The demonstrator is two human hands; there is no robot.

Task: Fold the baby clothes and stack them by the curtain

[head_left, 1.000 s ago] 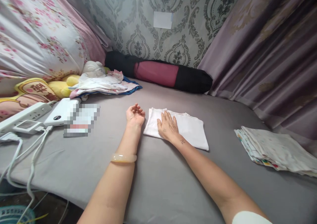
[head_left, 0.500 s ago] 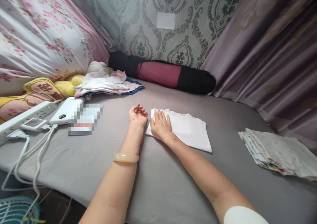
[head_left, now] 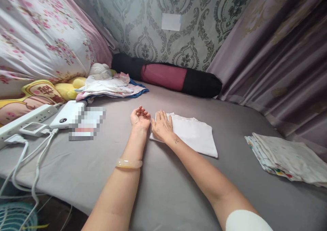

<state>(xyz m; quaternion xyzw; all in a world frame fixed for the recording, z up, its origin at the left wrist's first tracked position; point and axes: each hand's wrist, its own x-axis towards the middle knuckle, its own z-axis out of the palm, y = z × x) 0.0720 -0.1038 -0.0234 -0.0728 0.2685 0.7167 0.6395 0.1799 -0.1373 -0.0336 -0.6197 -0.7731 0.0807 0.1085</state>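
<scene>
A white folded cloth lies flat on the grey bed sheet. My right hand rests palm down on its left end, fingers stretched out and pointing away from me. Just left of the cloth, my left hand lies palm up on the sheet with loosely curled fingers and nothing in it. A pale bangle circles my left forearm.
Folded patterned cloths are stacked at the right. To the left lie a power strip, a white power bank with cables, and a pile of clothes. A black and maroon bolster lies along the wall.
My right hand has slid slightly left toward the cloth's left edge. My left hand has shifted a little left. The cloth has kept its shape.
</scene>
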